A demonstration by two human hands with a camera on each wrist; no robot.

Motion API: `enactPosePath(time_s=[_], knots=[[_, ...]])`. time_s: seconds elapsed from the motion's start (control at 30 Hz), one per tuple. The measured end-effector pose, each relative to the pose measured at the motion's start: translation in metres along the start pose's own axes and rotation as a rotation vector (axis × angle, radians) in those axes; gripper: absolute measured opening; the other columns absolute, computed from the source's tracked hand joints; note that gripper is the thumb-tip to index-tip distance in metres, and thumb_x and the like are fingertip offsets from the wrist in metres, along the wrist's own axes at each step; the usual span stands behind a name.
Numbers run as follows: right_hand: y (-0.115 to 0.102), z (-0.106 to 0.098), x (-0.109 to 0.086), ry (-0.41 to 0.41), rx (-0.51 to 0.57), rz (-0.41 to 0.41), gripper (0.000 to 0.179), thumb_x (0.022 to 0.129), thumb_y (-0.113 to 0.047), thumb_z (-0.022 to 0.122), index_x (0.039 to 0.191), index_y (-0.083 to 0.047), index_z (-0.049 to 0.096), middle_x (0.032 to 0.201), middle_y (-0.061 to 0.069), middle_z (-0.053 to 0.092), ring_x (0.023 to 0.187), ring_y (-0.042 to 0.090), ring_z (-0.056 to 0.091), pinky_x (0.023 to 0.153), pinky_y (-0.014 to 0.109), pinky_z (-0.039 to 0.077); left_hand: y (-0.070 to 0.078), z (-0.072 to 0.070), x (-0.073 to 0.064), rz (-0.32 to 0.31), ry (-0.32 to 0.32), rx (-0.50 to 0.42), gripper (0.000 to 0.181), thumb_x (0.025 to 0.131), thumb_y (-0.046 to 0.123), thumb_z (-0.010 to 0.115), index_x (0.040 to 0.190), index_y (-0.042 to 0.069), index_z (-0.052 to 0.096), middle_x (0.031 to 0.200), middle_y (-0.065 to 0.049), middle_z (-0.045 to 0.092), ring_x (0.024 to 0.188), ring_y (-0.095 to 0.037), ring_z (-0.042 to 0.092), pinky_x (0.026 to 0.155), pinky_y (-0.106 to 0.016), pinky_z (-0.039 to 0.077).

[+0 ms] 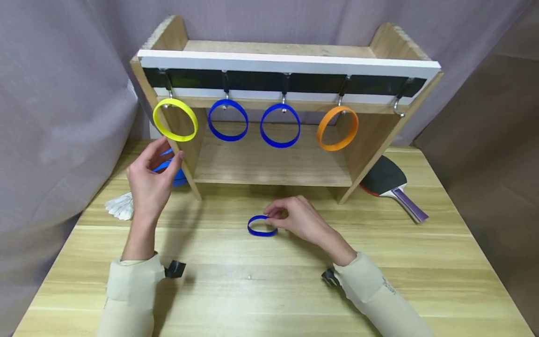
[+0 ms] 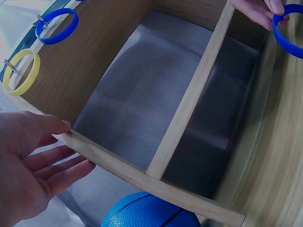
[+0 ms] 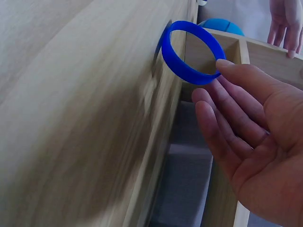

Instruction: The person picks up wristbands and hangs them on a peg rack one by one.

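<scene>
My right hand (image 1: 296, 217) pinches a blue silicone wristband (image 1: 262, 233) between thumb and fingers, low over the table in front of the rack. In the right wrist view the blue ring (image 3: 189, 71) stands tilted, its near rim at the thumb tip. My left hand (image 1: 152, 175) is at the left side panel of the wooden rack (image 1: 273, 175), fingertips right at the panel's front edge and fingers loosely extended. Above it a yellow wristband (image 1: 193, 116) hangs on the leftmost hook. Two blue wristbands (image 1: 229, 138) (image 1: 280, 145) and an orange wristband (image 1: 322, 131) hang on the following hooks.
The rightmost hook (image 1: 397, 108) carries no band. A table tennis paddle (image 1: 387, 175) lies right of the rack. At the left are a blue ball (image 2: 147, 213), partly behind my hand and the panel, and a white shuttlecock (image 1: 120, 207). Grey curtain hangs behind.
</scene>
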State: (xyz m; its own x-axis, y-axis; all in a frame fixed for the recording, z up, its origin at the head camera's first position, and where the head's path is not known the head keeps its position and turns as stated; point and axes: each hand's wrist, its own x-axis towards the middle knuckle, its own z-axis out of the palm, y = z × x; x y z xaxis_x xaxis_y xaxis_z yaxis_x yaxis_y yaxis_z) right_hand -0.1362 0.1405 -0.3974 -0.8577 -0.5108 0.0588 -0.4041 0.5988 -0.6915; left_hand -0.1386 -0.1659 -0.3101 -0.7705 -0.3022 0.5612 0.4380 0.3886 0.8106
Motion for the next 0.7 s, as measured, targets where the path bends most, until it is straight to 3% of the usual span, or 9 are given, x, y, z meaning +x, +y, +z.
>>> enactPosePath(time_s=[0.2,0.53,0.7], knots=[[-0.002,-0.001,-0.001,-0.045,-0.012,0.003,0.016,0.084,-0.018,0.08,0.099,-0.016,0.077,0.08,-0.016,0.07,0.076,0.004,0.066,0.068,0.024,0.055,0.002,0.001,-0.001,0.0,-0.007,0.0,0.034,0.083,0.002,0.076,0.117,0.0,0.07,0.107,-0.017,0.071,0.084,-0.01,0.07,0.072,-0.016,0.056],[-0.011,-0.012,-0.004,-0.113,-0.115,0.025,0.013,0.081,-0.016,0.082,0.093,-0.016,0.077,0.079,-0.015,0.069,0.073,0.005,0.063,0.063,0.026,0.053,0.002,0.001,0.0,-0.009,-0.004,-0.006,0.035,0.083,0.002,0.076,0.117,0.001,0.07,0.108,-0.018,0.07,0.083,-0.008,0.069,0.071,-0.016,0.056],[-0.019,-0.02,-0.006,-0.125,-0.117,0.013,0.011,0.081,-0.014,0.081,0.091,-0.017,0.077,0.078,-0.013,0.069,0.071,0.007,0.064,0.059,0.025,0.052,0.003,0.0,-0.001,-0.01,-0.004,0.008,0.034,0.083,0.004,0.077,0.117,0.002,0.071,0.107,-0.016,0.071,0.083,-0.009,0.07,0.071,-0.015,0.055]])
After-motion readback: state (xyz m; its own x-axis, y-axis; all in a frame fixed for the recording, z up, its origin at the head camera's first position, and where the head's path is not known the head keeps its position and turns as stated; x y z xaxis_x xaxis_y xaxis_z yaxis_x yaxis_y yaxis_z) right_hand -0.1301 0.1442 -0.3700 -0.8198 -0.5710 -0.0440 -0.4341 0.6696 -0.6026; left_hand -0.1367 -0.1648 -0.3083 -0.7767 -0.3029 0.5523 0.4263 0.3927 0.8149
